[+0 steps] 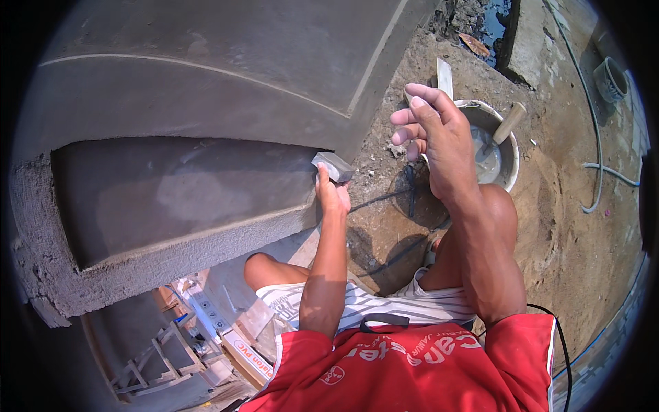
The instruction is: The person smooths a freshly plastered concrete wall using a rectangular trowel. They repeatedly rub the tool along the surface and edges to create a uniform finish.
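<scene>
Block (334,167), grey and roughly box-shaped, sits in the left hand (332,195) in the head view, at the right end of a long recess (185,196) in the grey wall (226,89). The left fingers are closed around its lower side; whether it touches the wall, I cannot tell. The right hand (445,134) is raised, palm toward the left, its fingers apart and loosely bent.

Behind the right hand, a round bucket (515,167) stands on the dirt ground (549,226), with pale liquid and a wooden-handled tool (509,122) in it. A light strip (445,77) shows just beyond its rim. Farther right are a hose (598,130) and a small pail (604,85). At the lower left, a wooden ladder (163,353) lies near long cartons (206,312).
</scene>
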The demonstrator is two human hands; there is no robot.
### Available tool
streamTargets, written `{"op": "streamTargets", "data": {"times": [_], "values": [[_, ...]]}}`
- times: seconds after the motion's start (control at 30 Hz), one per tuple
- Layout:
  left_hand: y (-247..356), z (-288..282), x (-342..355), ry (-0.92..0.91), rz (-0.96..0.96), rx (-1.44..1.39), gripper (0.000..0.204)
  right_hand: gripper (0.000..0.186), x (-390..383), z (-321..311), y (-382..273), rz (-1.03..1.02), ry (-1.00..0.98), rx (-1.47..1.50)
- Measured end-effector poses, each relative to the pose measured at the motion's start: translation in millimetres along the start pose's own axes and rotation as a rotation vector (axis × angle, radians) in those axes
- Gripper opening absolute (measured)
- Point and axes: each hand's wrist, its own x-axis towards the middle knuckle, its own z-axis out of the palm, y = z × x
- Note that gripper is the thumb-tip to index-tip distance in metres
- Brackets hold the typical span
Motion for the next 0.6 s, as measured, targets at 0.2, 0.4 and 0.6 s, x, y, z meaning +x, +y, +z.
{"op": "streamTargets", "data": {"times": [0.2, 0.4, 0.6], "values": [[-2, 7, 1, 0.036, 0.008, -0.007, 0.061, 0.038, 5, -6, 0, 0.001, -0.001, 0.013], [-3, 13, 2, 0.080, 0.007, -0.013, 0.060, 0.038, 7, -8, -1, 0.008, -0.002, 0.013], [-6, 18, 5, 0.124, 0.028, -0.032, 0.057, 0.037, 8, -11, -2, 0.021, 0.005, 0.013]]}}
